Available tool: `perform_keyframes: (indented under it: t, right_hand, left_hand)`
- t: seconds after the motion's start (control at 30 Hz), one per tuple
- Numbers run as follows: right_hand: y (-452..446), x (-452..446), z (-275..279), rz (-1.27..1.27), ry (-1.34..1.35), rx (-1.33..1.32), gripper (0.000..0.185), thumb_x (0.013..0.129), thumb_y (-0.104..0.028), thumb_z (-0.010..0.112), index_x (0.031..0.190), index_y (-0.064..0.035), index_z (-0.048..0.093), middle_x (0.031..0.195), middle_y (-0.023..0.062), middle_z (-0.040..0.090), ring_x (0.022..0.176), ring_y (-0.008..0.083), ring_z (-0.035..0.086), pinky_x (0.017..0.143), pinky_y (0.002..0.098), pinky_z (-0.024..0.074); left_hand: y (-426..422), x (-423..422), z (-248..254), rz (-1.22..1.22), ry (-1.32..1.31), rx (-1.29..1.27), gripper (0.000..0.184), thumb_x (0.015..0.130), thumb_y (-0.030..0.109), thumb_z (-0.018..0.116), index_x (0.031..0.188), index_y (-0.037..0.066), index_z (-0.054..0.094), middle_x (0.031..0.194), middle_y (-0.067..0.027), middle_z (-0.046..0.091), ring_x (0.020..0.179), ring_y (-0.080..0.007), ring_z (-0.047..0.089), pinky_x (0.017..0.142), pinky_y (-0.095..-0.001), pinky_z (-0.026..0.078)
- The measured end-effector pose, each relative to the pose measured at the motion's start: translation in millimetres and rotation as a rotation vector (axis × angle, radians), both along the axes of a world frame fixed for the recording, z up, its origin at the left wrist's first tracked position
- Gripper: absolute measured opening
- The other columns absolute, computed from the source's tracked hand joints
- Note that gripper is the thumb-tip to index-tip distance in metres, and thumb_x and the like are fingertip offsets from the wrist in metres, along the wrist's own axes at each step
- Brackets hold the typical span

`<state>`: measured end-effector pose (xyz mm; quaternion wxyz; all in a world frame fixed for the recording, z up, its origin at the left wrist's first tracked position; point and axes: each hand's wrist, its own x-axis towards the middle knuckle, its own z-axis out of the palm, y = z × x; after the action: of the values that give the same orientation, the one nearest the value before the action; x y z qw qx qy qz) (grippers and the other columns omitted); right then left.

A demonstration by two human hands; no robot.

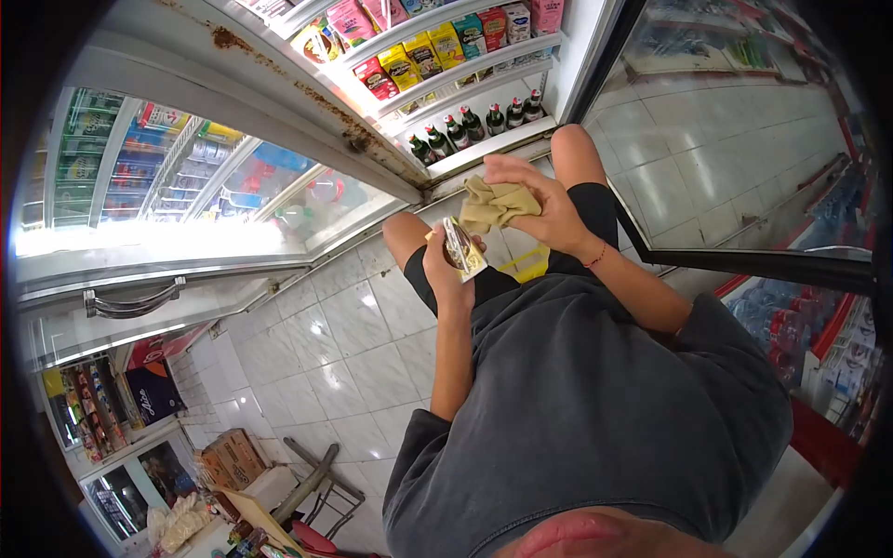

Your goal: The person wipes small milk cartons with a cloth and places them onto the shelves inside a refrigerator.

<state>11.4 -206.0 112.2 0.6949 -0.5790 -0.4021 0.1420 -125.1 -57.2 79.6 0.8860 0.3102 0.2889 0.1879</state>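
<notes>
My left hand (444, 270) is wrapped round a small drink carton (463, 253), cream and brown, tilted in front of my knees. In my right hand (551, 206) is a crumpled tan cloth (499, 205), pinched between thumb and fingers. The cloth is beside the top of the carton; whether they touch I cannot tell. Beyond both hands stands the open fridge, with a row of dark green bottles (473, 123) on its bottom level and colourful drink cartons (423, 56) on the shelves above.
An open glass door (726, 158) stands to my right. Left is another glass-fronted fridge with a metal handle (135, 298) and a rusty frame (307, 93) between. White tiles (335, 344) cover the floor. A folding stand (321, 484) and cardboard box (233, 458) are lower left; bottle packs (781, 321) right.
</notes>
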Motion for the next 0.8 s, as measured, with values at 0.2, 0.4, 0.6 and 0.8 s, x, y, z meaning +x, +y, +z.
perform_keyframes:
  t: [0.2, 0.4, 0.6, 0.8]
  right_hand:
    - [-10, -22, -20, 0.096, 0.797, -0.144, 0.055, 0.096, 0.007, 0.051, 0.15, -0.0085, 0.049, 0.144, 0.0072, 0.057, 0.124, 0.0205, 0.063, 0.1, 0.0368, 0.057]
    - [-33, -3, -67, 0.217, 1.105, 0.049, 0.055, 0.1, -0.004, 0.055, 0.153, -0.0142, 0.043, 0.139, 0.0079, 0.057, 0.113, 0.0213, 0.067, 0.09, 0.0404, 0.0611]
    - [-30, 11, -61, -0.004, 0.697, -0.106, 0.05, 0.103, -0.013, 0.061, 0.151, -0.0115, 0.046, 0.133, 0.0057, 0.061, 0.118, 0.0177, 0.061, 0.095, 0.0333, 0.0522]
    - [6, 48, -106, -0.271, -0.208, -0.249, 0.049, 0.102, -0.023, 0.068, 0.146, -0.0102, 0.051, 0.135, 0.01, 0.061, 0.126, 0.0306, 0.06, 0.108, 0.0336, 0.0465]
  left_hand:
    - [-19, 13, 0, -0.016, -0.011, 0.117, 0.039, 0.112, 0.033, 0.047, 0.121, -0.002, 0.062, 0.111, -0.0111, 0.072, 0.096, -0.0194, 0.073, 0.083, -0.0314, 0.06]
    - [-14, 38, -29, -0.15, -0.071, -0.094, 0.04, 0.111, 0.034, 0.048, 0.129, 0.0, 0.06, 0.122, -0.0119, 0.07, 0.112, -0.0224, 0.068, 0.094, -0.0368, 0.056]
    - [-16, 70, -40, -0.2, 0.043, -0.071, 0.035, 0.106, 0.028, 0.06, 0.126, -0.001, 0.062, 0.113, -0.0091, 0.07, 0.099, -0.0185, 0.069, 0.083, -0.0323, 0.054]
    - [-8, 110, -78, -0.238, -0.002, -0.116, 0.051, 0.106, 0.038, 0.059, 0.141, 0.002, 0.053, 0.13, -0.0057, 0.063, 0.115, -0.0198, 0.062, 0.097, -0.0373, 0.05]
